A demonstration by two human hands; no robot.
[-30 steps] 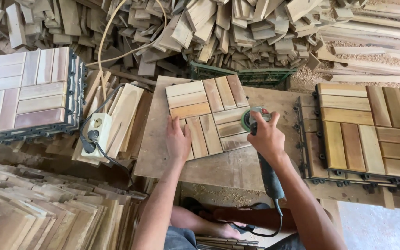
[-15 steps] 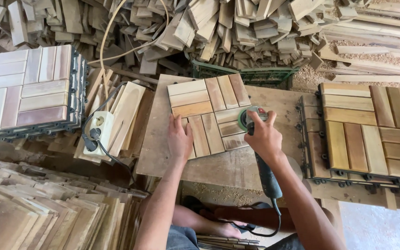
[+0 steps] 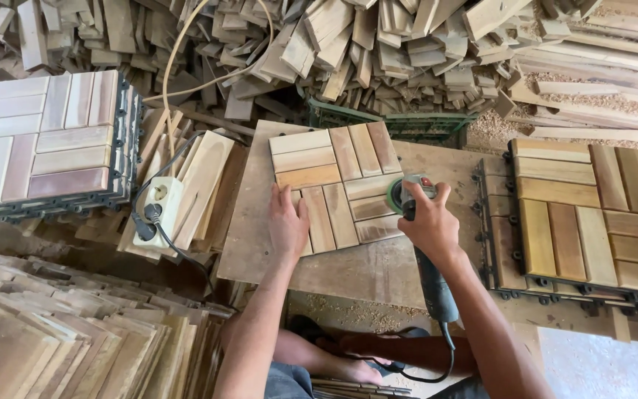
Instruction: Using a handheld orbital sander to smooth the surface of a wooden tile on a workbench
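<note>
Sanding a square slatted wooden deck tile on a worn board table.

The left hand (image 3: 287,224) lies flat, fingers spread open, on the square wooden slat tile (image 3: 341,185) at its seven o'clock corner, pressing it onto the brown wooden table (image 3: 363,270). The right hand (image 3: 426,222) has its fingers wrapped tight around the dark grey handheld angle grinder (image 3: 422,251), whose green-rimmed disc touches the tile's three o'clock edge. At three o'clock of the table sits a stack of similar tiles (image 3: 592,218); at nine o'clock, a white power socket block (image 3: 158,210) rests on loose wooden slats (image 3: 201,177).
</note>
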